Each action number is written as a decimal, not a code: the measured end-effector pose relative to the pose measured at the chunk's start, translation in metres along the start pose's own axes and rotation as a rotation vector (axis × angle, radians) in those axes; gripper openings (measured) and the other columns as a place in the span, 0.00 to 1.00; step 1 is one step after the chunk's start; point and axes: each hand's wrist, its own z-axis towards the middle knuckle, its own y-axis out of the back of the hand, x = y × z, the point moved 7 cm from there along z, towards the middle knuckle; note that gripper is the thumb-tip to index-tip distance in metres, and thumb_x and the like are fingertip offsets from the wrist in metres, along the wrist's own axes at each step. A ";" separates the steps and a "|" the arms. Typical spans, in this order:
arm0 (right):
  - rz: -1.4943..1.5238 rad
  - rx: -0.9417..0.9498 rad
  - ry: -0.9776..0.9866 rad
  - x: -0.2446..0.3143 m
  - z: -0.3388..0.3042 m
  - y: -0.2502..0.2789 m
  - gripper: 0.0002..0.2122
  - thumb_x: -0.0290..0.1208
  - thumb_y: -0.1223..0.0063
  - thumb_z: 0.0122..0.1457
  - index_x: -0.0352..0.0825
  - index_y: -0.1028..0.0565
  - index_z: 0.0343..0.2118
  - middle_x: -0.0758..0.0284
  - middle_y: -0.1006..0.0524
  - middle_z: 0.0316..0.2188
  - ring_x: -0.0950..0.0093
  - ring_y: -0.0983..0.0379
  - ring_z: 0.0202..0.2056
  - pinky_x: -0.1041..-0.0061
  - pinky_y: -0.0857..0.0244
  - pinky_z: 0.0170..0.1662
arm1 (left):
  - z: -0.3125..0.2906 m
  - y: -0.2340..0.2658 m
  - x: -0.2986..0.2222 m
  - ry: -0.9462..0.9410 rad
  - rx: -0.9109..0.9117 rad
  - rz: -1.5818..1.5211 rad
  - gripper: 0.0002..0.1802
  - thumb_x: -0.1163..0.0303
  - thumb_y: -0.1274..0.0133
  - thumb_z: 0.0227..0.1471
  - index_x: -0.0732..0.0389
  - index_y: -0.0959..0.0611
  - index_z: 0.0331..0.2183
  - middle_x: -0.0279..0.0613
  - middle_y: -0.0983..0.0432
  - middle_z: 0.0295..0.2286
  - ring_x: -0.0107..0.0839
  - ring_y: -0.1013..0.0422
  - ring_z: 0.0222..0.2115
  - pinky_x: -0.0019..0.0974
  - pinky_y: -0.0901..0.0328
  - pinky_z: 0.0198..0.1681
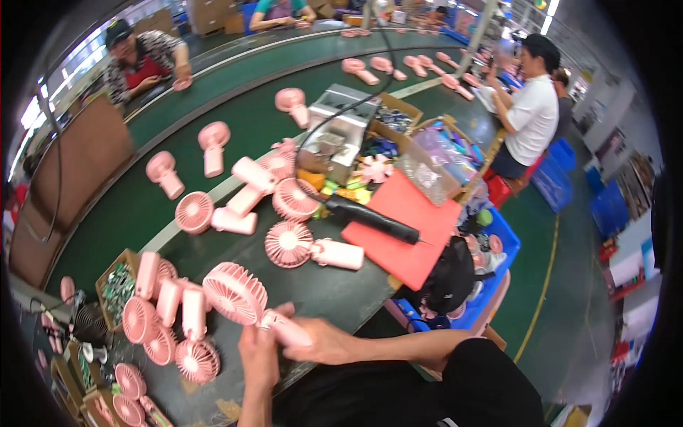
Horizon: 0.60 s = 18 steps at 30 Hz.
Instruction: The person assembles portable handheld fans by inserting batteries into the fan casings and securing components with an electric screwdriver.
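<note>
"How do the hands stand?"

"The right hand (320,343) is wrapped around the handle of a pale pink plastic handheld fan (236,295). The left hand (257,354) has its fingers gathered narrowly at the neck, just below the round head."

"And where is that fan?"

"Over the near part of a dark, flat work surface (331,302), its head tilted up to the left and its handle slanting down to the right."

"What does it look like?"

"One colour throughout, with slim ribs running around a deep, drum-like cage and a short rounded handle. The details at the joint are too small to tell."

"What lies about it?"

"A cluster of matching pink fans (141,320) sits just left, and another pink fan with a ribbed round head (288,244) lies beyond."

"Any containers?"

"Left of the cluster, a brown cardboard box (107,275) holds small green and silvery parts. To the right, a blue plastic bin (510,245) contains a crumpled black fabric item (449,277) and some pink pieces. Farther up, an open-topped cardboard carton (466,191) is filled with clear plastic bags and purple and blue items."

"And nearer than that carton?"

"A black cylindrical power tool (373,220) with a thin tip rests across a flat red sheet (409,249)."
</note>
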 end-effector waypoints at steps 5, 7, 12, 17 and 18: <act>-0.832 -0.190 0.597 0.042 -0.021 0.009 0.32 0.45 0.36 0.49 0.32 0.35 0.53 0.58 0.24 0.36 0.58 0.27 0.43 0.65 0.29 0.41 | -0.016 -0.019 -0.006 -0.094 -0.189 -0.217 0.27 0.82 0.51 0.53 0.69 0.37 0.55 0.55 0.27 0.45 0.40 0.27 0.44 0.39 0.34 0.51; -0.708 -0.005 0.589 0.050 -0.017 0.035 0.27 0.40 0.34 0.47 0.31 0.28 0.48 0.60 0.26 0.36 0.63 0.27 0.40 0.67 0.31 0.41 | -0.012 -0.005 0.007 0.056 -0.165 -0.338 0.25 0.79 0.50 0.54 0.69 0.36 0.53 0.53 0.25 0.39 0.39 0.24 0.33 0.37 0.28 0.38; -1.294 -0.846 0.526 0.075 -0.029 0.183 0.23 0.26 0.36 0.45 0.30 0.30 0.46 0.55 0.28 0.39 0.56 0.30 0.40 0.64 0.34 0.44 | -0.007 -0.007 0.035 0.201 0.004 -0.558 0.24 0.79 0.45 0.51 0.64 0.32 0.50 0.44 0.27 0.30 0.30 0.29 0.22 0.32 0.33 0.23; -1.030 -0.599 0.272 0.052 -0.006 0.234 0.25 0.25 0.39 0.48 0.28 0.31 0.50 0.61 0.26 0.31 0.73 0.29 0.31 0.75 0.35 0.35 | -0.008 0.000 0.031 0.180 0.015 -0.591 0.26 0.81 0.46 0.51 0.63 0.34 0.51 0.44 0.28 0.31 0.28 0.30 0.22 0.33 0.33 0.22; -0.856 -0.591 0.141 0.062 -0.006 0.226 0.24 0.24 0.40 0.48 0.28 0.31 0.50 0.65 0.26 0.29 0.79 0.30 0.29 0.79 0.36 0.33 | -0.007 0.000 0.032 0.186 0.017 -0.583 0.26 0.81 0.46 0.51 0.63 0.34 0.52 0.44 0.28 0.31 0.28 0.30 0.22 0.33 0.33 0.21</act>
